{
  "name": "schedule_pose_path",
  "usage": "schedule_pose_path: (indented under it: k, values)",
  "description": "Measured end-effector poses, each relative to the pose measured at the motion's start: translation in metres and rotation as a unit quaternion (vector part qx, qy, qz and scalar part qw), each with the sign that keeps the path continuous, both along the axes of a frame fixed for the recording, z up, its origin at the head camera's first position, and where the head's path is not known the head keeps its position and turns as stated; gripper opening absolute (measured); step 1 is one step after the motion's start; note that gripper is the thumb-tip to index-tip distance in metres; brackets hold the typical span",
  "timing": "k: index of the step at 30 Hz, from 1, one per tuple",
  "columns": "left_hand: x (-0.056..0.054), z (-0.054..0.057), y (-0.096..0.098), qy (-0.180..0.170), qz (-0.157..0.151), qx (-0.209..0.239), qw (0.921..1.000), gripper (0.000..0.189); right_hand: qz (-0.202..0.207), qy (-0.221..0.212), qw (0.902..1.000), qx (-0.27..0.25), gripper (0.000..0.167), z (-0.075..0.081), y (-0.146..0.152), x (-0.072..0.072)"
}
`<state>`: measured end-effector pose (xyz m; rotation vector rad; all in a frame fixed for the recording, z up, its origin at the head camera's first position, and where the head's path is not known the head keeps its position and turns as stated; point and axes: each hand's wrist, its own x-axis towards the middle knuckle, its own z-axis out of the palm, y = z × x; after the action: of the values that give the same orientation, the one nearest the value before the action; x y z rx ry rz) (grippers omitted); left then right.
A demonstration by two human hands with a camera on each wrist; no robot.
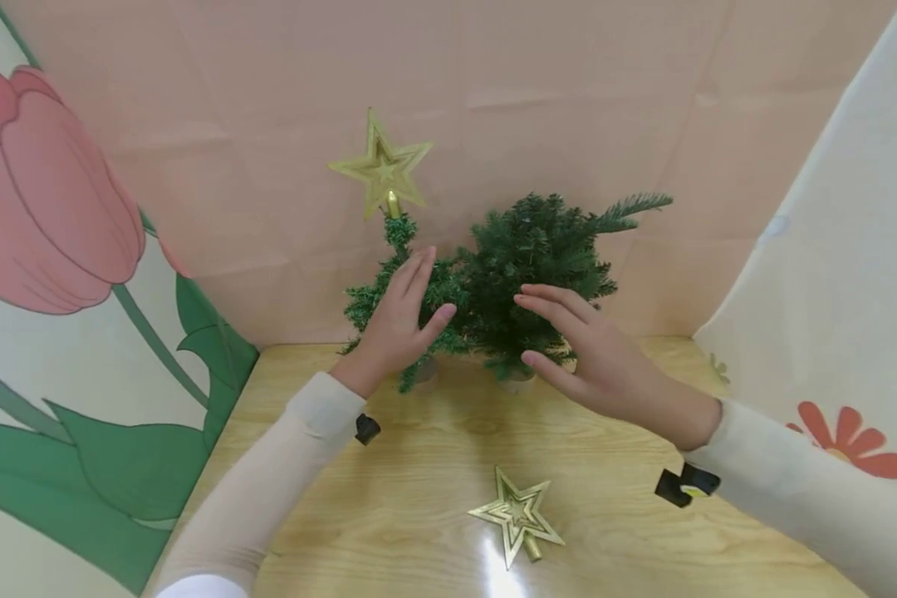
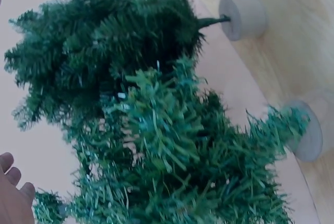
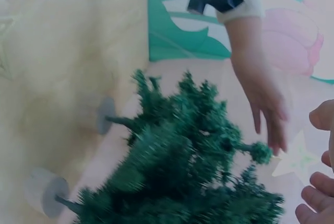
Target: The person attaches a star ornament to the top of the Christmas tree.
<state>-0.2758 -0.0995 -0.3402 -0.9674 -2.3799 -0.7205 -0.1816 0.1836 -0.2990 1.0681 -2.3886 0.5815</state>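
Note:
My left hand is held in front of the lighter green small Christmas tree, fingers extended and thumb apart. A gold star topper stands on that tree's tip. My right hand reaches toward the darker, bushier Christmas tree, its fingers slightly bent with nothing between them. In the right wrist view, the fingers show at the right edge, beside the darker branches. A second gold star topper lies flat on the wooden table, nearer to me than both hands.
Round grey bases support the trees; the darker tree's base shows best in the left wrist view. One long branch juts to the right. Close behind stands a pink backdrop, with a tulip-patterned panel at left and a flowered one at right.

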Motion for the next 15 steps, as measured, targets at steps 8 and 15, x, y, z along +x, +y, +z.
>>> schedule_pose_path:
  k: [8, 15]
  values:
    - [-0.002, -0.003, 0.019, -0.014, -0.001, -0.001, 0.9999, 0.078, 0.045, -0.023, 0.9977, -0.045, 0.062, -0.048, 0.004, 0.016]
    - [-0.003, -0.002, 0.027, -0.031, -0.001, 0.0, 0.9995, 0.079, 0.046, -0.082, 0.9934, -0.066, 0.065, -0.093, 0.007, 0.028]
